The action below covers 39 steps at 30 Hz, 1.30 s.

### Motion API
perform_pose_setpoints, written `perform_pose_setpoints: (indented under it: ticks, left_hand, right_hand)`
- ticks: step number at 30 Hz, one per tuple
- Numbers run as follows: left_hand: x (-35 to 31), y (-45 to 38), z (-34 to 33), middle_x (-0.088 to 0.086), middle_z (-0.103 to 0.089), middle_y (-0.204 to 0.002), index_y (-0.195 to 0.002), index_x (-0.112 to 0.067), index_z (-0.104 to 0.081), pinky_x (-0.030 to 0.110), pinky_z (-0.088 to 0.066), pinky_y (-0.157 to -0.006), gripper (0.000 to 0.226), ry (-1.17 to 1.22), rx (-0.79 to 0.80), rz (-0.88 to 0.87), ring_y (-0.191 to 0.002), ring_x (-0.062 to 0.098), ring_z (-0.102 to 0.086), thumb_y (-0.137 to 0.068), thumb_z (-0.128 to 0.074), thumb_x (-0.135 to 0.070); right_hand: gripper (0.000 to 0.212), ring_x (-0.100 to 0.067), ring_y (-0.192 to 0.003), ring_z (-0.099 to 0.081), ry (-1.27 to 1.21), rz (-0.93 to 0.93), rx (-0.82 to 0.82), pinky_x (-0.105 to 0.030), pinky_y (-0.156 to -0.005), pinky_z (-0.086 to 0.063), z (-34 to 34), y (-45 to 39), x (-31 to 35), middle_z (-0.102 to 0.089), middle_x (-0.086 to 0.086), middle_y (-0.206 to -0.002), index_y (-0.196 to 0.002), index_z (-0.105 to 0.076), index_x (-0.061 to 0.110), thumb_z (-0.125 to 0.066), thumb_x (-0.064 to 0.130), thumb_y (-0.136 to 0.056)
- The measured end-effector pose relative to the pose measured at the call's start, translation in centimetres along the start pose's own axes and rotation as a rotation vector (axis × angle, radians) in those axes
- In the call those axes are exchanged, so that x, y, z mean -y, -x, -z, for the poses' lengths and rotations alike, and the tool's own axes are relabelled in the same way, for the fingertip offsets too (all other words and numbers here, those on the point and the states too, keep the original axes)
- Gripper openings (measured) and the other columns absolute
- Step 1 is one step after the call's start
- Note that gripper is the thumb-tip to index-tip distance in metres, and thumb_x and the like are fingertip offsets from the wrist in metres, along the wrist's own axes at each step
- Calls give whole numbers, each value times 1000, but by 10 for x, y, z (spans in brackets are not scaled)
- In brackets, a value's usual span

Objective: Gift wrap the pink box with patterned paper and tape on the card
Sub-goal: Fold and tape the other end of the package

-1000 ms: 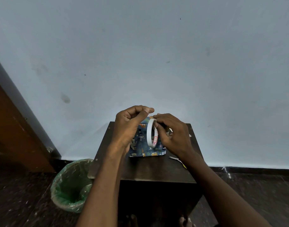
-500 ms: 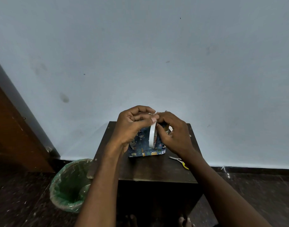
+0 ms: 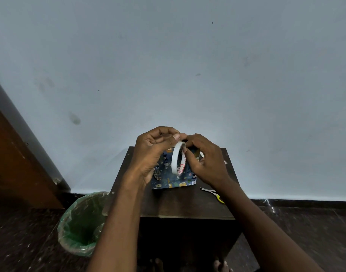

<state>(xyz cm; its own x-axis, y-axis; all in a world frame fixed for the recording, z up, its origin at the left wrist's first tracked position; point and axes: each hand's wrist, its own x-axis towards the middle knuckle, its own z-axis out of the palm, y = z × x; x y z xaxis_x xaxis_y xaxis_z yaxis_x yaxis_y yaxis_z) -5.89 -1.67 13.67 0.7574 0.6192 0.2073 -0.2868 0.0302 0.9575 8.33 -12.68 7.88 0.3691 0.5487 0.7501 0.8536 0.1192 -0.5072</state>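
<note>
A box wrapped in dark blue patterned paper [image 3: 175,181] lies on the small dark wooden table [image 3: 183,205]. Above it, a white tape roll [image 3: 177,160] stands on edge between both hands. My right hand [image 3: 204,160] grips the roll from the right. At the top of the roll, the thumb and fingers of my left hand [image 3: 152,152] pinch the tape end. The hands hide the back of the box. I see no card.
Yellow-handled scissors [image 3: 213,194] lie on the table at the right, partly under my right forearm. A bin with a green liner [image 3: 82,222] stands on the floor at the table's left. A pale wall rises right behind; a wooden door is at far left.
My left hand's fingertips have closed in onto the top of the tape roll, meeting my right hand's fingers. The roll has turned more edge-on and risen slightly.
</note>
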Motion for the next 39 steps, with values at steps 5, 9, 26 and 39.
perform_pose_setpoints:
  ticks: [5, 9, 26, 39]
  left_hand:
    - [3, -2, 3, 16, -82, -104, -103, -12, -74, 35, -58, -92, 17, -30, 12, -1, -105, 27, -78, -88, -79, -17]
    - [8, -4, 6, 14, -82, -104, -115, -13, -77, 41, -53, -109, 26, -114, 78, -15, -122, 25, -72, -89, -82, -8]
    - [22, -10, 7, 10, -82, -84, -104, -18, -83, 47, -59, -103, 25, -361, 103, -45, -96, 20, -80, -83, -89, -6]
    - [27, -10, 4, 0, -82, -81, -107, -21, -82, 28, -56, -96, 23, -507, 84, -86, -96, 9, -79, -86, -89, -13]
  right_hand:
    - [8, -4, -85, -60, -7, 1, 12, -24, -73, -46, 0, 1, -2, -68, 5, -97, -88, -67, 9, -72, 4, -93]
    - [4, -15, -89, -63, -33, 1, 33, -32, -75, -51, 0, 1, -2, -68, 2, -97, -94, -68, 5, -68, 2, -93]
    - [51, -15, -131, -58, -47, -29, 91, -31, -119, -36, 14, 6, 0, -66, 1, -131, -132, -64, 11, -72, -2, -83]
    - [23, -12, -77, -64, 358, -634, 496, -26, -70, -45, 30, 32, -50, -69, 8, -76, -75, -71, 22, -61, 3, -83]
